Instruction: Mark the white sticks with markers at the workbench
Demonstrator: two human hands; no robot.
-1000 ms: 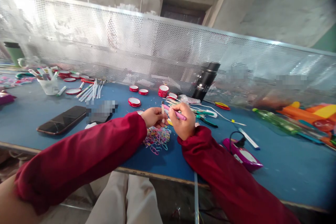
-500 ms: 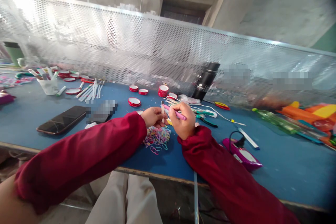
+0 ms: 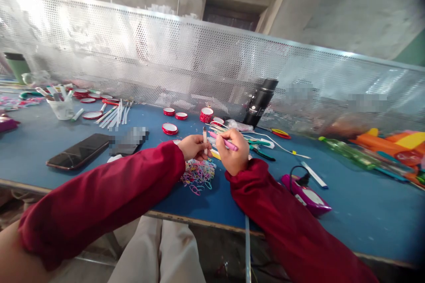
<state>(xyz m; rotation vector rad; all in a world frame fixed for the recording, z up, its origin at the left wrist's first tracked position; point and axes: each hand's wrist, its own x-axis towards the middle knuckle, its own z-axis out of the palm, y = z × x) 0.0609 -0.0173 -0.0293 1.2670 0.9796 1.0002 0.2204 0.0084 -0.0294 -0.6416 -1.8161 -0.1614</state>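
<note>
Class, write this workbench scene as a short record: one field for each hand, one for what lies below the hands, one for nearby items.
Left: left hand pinches a white stick, held upright.
Right: right hand holds a pink pen in a closed grip.
Below: loose pile of rubber bands on the blue table.
Nearby: phone at left, red lids behind, purple device at right.

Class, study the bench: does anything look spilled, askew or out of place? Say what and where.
Small coloured bands lie in a loose, spilled heap on the blue table. A black flask leans toward the mesh screen; a green bottle lies on its side.
</note>
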